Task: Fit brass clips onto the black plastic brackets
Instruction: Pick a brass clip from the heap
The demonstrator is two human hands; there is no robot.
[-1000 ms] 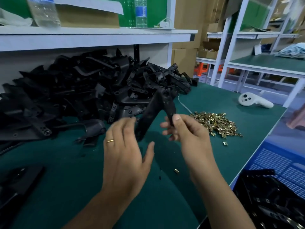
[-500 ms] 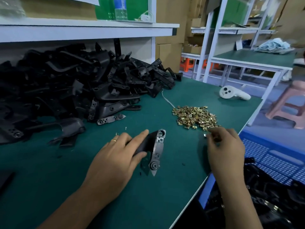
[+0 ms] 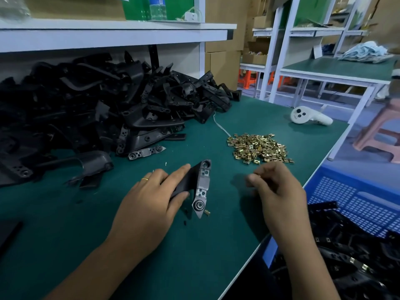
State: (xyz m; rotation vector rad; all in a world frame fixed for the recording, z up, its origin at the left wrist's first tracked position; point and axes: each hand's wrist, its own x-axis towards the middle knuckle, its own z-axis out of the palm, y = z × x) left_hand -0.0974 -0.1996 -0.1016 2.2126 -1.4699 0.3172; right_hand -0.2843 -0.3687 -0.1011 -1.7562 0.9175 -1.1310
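Bracket (image 3: 200, 187) under left hand (image 3: 149, 204)

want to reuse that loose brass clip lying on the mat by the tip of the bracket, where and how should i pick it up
Pinch the loose clip across its two short sides with thumb and forefinger, coming from above and the right. It lies flat on the mat, so nothing sticks up to hook. The bracket tip touches or nearly touches its left, and the left hand holds that side; the right is open.
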